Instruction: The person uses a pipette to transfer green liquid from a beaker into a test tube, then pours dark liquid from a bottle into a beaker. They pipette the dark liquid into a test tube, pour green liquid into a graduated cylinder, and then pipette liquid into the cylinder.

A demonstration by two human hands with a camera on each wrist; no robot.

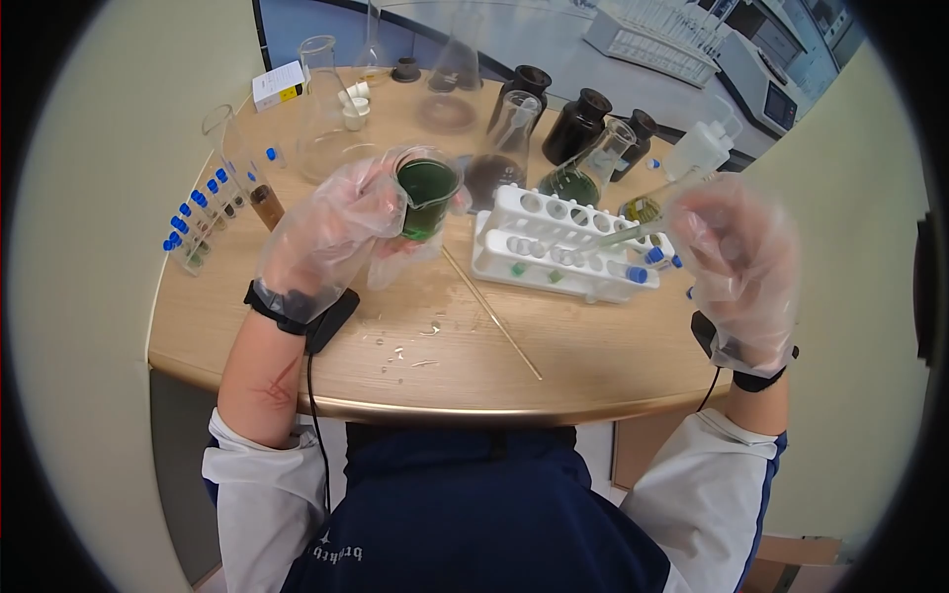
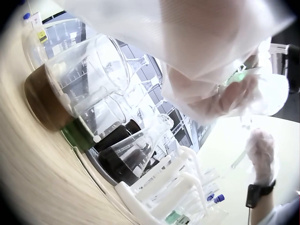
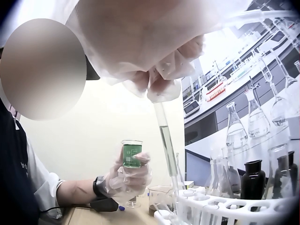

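The gloved left hand (image 1: 341, 212) grips a small beaker of green liquid (image 1: 426, 198), held upright above the table left of the white tube rack (image 1: 563, 282). Above the rack's right end, the gloved right hand (image 1: 736, 252) pinches a clear dropper (image 1: 628, 235) that slants down toward the rack. In the right wrist view pale green liquid stands in the dropper (image 3: 166, 140), its tip at the rack's tubes; whether it is inside one I cannot tell. Small tubes in the rack hold green liquid, and some have blue caps (image 1: 638, 275).
A glass rod (image 1: 491, 313) lies on the table (image 1: 247, 346) near some wet drops (image 1: 398, 353). Behind the rack stand dark bottles (image 1: 578, 126) and flasks, one with green liquid (image 1: 570, 185). Blue-capped tubes (image 1: 198, 222) are at the left, a white bottle (image 1: 700, 148) at the right.
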